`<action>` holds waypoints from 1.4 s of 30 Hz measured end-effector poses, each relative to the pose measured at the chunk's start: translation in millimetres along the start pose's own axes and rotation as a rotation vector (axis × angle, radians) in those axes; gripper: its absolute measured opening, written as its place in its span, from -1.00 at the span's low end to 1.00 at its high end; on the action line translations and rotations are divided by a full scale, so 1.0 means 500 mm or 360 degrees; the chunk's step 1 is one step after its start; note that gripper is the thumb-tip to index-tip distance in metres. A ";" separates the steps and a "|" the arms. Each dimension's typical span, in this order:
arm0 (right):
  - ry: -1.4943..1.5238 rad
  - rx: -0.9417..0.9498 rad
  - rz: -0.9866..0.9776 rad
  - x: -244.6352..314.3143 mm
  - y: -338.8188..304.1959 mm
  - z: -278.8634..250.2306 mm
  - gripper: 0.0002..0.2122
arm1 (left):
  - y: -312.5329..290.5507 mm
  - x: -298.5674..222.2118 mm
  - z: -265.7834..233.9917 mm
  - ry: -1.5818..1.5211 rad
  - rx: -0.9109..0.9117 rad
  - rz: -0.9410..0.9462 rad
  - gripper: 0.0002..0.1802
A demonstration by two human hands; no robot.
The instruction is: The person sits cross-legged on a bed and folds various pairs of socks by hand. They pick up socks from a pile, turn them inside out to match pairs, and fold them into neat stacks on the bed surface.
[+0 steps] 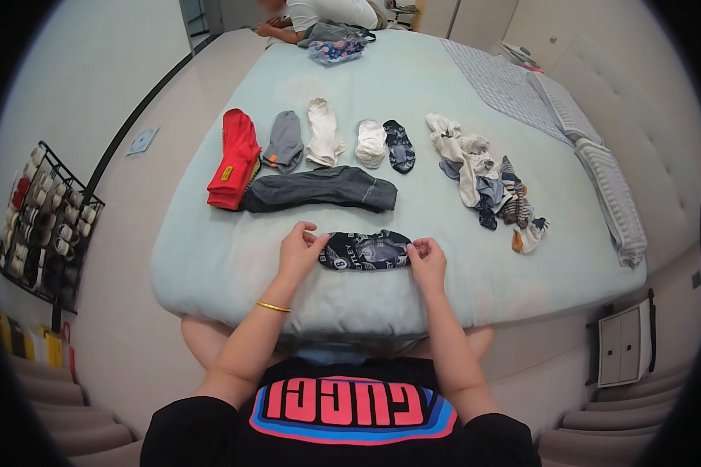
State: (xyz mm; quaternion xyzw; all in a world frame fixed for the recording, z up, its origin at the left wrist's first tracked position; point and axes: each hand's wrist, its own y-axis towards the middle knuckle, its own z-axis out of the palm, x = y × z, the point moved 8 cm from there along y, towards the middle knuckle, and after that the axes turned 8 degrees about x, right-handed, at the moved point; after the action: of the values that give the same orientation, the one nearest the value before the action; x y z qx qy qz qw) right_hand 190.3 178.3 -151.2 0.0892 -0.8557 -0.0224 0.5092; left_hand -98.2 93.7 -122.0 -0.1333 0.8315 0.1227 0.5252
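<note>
A black patterned ankle sock lies stretched sideways near the front edge of the bed. My left hand pinches its left end, and my right hand pinches the right end. Beyond it is a long dark grey sock pile. Behind that stand red socks, grey socks, tall white socks, short white socks and another black patterned sock in a row. To the right lies a loose heap of mixed socks.
The bed has a pale green sheet. At its far edge a person leans beside a dark cloth and a floral bag. Folded blankets line the right side. A shoe rack stands at left, a small cabinet at right.
</note>
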 end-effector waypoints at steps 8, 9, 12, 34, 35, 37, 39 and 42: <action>-0.0520 0.0001 -0.0269 0.095 0.001 -0.006 -0.74 | 0.002 -0.016 0.022 0.0320 -0.0052 0.0328 -0.62; -0.0684 -0.0039 -0.0586 0.127 -0.011 -0.004 -0.68 | -0.014 -0.057 0.032 0.0492 -0.0101 0.0582 -0.59; -0.1122 0.0343 -0.0800 0.141 -0.048 0.064 -0.50 | -0.069 -0.122 0.098 0.1005 0.0147 0.0972 -0.48; 0.0202 0.0357 -0.0221 0.105 -0.172 -0.099 -0.78 | -0.224 -0.112 0.096 0.0425 0.1038 0.0815 -0.71; -0.0171 0.0466 -0.0659 0.140 -0.185 -0.071 -0.79 | -0.245 -0.124 0.126 0.0667 0.1075 0.1043 -0.68; -0.0938 0.0675 -0.1533 0.161 -0.231 0.009 -0.79 | -0.280 -0.131 0.174 0.1172 0.1101 0.1488 -0.60; -0.0117 0.1242 -0.0660 0.103 -0.161 -0.009 -0.80 | -0.272 -0.126 0.181 0.0488 0.1875 0.1037 -0.63; -0.0228 0.0534 0.0128 0.038 -0.007 -0.180 -0.81 | -0.225 -0.159 0.112 0.0424 0.1377 0.0637 -0.73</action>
State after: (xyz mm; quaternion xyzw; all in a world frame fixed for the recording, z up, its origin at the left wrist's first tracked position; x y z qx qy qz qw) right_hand 260.6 176.3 -91.7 0.1368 -0.8844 0.1348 0.4253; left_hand 20.9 15.3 -80.7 0.2447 0.8754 -0.1532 0.3877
